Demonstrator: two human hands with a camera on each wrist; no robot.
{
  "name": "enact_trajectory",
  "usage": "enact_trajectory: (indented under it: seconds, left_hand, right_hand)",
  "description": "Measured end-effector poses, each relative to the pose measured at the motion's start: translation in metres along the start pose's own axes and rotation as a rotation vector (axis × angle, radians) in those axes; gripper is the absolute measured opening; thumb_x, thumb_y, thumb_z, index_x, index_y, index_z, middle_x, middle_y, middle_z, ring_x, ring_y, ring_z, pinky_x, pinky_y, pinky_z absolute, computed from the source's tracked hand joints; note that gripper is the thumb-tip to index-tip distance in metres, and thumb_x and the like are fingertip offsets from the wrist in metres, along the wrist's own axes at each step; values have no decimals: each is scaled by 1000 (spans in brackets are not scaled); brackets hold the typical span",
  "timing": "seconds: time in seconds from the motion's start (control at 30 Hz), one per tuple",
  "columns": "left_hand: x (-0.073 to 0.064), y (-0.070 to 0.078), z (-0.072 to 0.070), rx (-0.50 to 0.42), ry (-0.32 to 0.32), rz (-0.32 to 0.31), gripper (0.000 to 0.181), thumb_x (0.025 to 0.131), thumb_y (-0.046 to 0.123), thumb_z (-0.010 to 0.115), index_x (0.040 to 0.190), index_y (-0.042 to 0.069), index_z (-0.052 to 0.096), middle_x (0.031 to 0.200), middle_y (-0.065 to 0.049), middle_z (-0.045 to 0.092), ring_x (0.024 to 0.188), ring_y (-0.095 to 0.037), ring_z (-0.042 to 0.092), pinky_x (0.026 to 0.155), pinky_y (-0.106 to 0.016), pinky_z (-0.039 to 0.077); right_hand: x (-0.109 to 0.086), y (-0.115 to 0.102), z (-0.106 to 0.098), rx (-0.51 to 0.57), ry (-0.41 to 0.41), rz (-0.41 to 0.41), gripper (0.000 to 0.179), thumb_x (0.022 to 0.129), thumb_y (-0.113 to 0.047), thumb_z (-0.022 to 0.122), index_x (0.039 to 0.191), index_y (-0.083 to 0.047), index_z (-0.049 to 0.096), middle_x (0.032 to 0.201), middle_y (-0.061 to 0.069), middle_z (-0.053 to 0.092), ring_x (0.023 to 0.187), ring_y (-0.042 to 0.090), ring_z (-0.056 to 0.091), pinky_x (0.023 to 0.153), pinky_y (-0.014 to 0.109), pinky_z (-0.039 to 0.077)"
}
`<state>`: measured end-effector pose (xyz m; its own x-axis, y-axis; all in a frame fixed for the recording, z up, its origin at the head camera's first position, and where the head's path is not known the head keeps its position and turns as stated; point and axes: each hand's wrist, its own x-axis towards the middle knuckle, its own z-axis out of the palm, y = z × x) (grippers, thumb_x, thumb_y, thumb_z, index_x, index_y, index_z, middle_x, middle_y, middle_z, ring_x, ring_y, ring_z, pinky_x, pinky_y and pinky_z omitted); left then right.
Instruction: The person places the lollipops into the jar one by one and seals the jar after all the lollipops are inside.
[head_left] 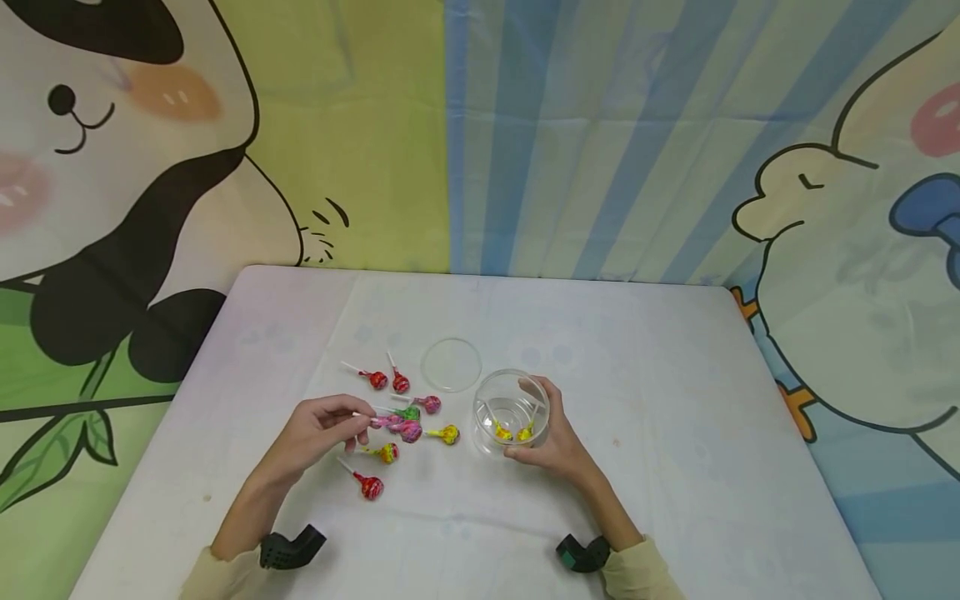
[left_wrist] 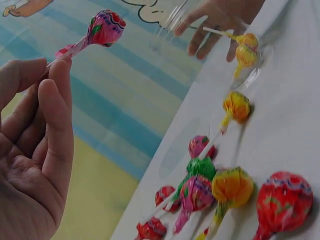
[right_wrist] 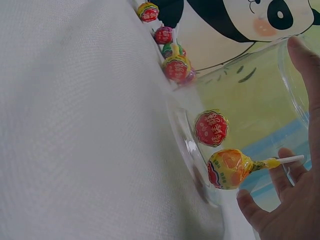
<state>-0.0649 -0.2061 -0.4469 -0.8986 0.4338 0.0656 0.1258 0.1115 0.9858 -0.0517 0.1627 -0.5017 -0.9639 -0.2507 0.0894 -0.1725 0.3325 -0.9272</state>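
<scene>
My left hand (head_left: 318, 429) pinches the stick of a pink lollipop (left_wrist: 105, 29), its wrapped head raised above the table in the left wrist view. Beneath and beside that hand lie several loose lollipops, among them a green one (head_left: 408, 412), a yellow one (head_left: 447, 434) and a red one (head_left: 371, 487). With its thumb and fingers around the side, my right hand (head_left: 558, 442) grips a clear round jar (head_left: 491, 446). Two yellow lollipops (right_wrist: 230, 169) sit inside at its bottom; the jar's mouth is uncovered.
A clear round lid (head_left: 452, 365) lies flat behind the lollipops, left of the jar. Two red lollipops (head_left: 400, 382) rest toward the back left. The table has a white cloth (head_left: 637, 358), and a printed cartoon curtain (head_left: 585, 142) hangs behind its far edge.
</scene>
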Motion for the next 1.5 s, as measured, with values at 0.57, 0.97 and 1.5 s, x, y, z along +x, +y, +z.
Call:
enact_trajectory:
  seconds: [0.57, 0.97, 1.5]
  left_hand:
    - [51, 20, 76, -16, -125, -21, 16, 92, 17, 67, 104, 8, 70, 80, -24, 67, 64, -25, 65, 58, -30, 55]
    - [63, 18, 104, 40, -152, -24, 18, 90, 26, 69, 103, 14, 72, 74, -4, 71, 61, -14, 64, 56, -27, 53]
    - [66, 20, 122, 28, -186, -12, 15, 88, 26, 72, 99, 15, 74, 65, -8, 71, 55, -21, 66, 54, -36, 54]
  right_hand:
    - [0, 4, -1, 19, -7, -23, 106, 68, -36, 87, 147, -18, 18, 150, 15, 36, 136, 42, 38, 109, 67, 29]
    - [0, 4, -1, 20, -2, -49, 106, 68, -27, 88, 146, -16, 18, 149, 16, 37, 135, 44, 39, 108, 67, 29]
    - [0, 6, -1, 51, -28, -71, 107, 68, -15, 88, 148, -17, 16, 150, 17, 34, 128, 43, 45, 102, 32, 45]
